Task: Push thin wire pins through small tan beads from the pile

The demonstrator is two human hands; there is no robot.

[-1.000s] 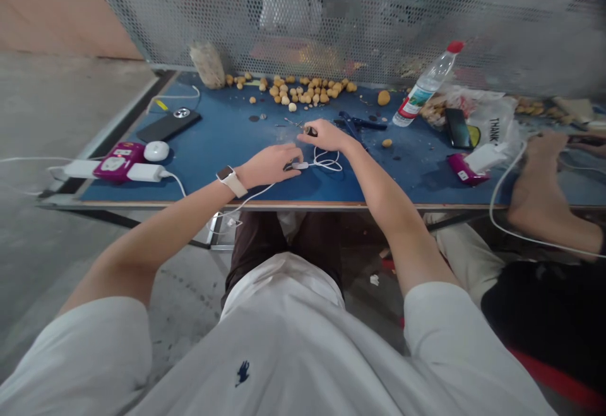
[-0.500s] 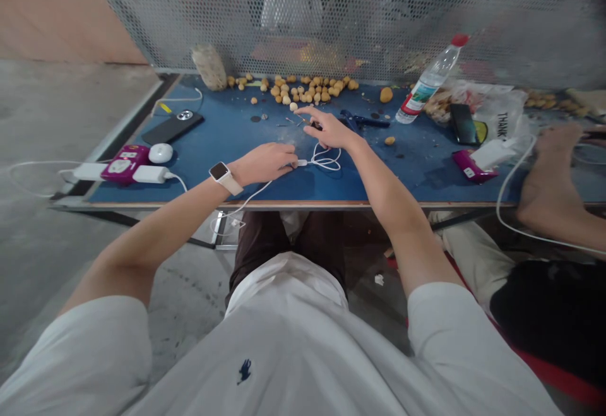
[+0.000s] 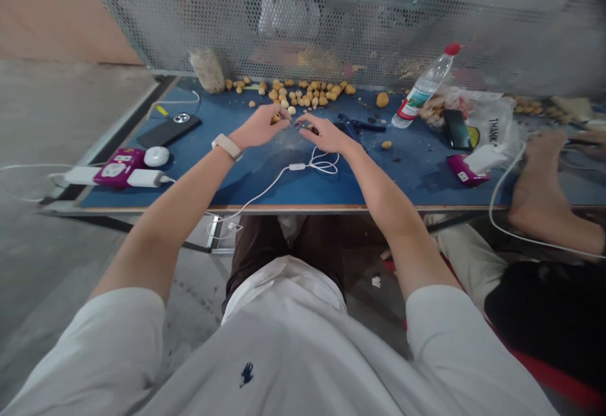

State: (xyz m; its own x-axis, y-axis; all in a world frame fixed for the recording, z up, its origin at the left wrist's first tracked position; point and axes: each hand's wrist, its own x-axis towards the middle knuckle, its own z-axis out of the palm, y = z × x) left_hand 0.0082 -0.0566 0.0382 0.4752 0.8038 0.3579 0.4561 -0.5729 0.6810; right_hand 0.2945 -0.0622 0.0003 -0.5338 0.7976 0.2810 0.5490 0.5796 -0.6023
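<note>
My left hand (image 3: 265, 124) is above the blue table with fingers curled round something I cannot make out, close to the pile of small round tan balls (image 3: 310, 93). Facing it, my right hand (image 3: 322, 132) has its fingers bent together near a small thin metal piece; what it grips is too small to name. Below both hands a white cable (image 3: 323, 163) lies coiled, with a small white block (image 3: 297, 166) on it. Dark blue pliers-like tools (image 3: 362, 124) rest just right of my right hand.
At left are a black phone (image 3: 170, 129), a purple power strip (image 3: 118, 166) and a white case (image 3: 156, 156). A bottle (image 3: 421, 94), plastic bag (image 3: 495, 119) and purple box (image 3: 466, 170) stand right, near another person's arm (image 3: 544, 182). A mesh panel (image 3: 227, 18) rises behind.
My left hand has left the white cable and moved up and left to the tan balls. My right hand has drawn its fingers in, staying near the same place.
</note>
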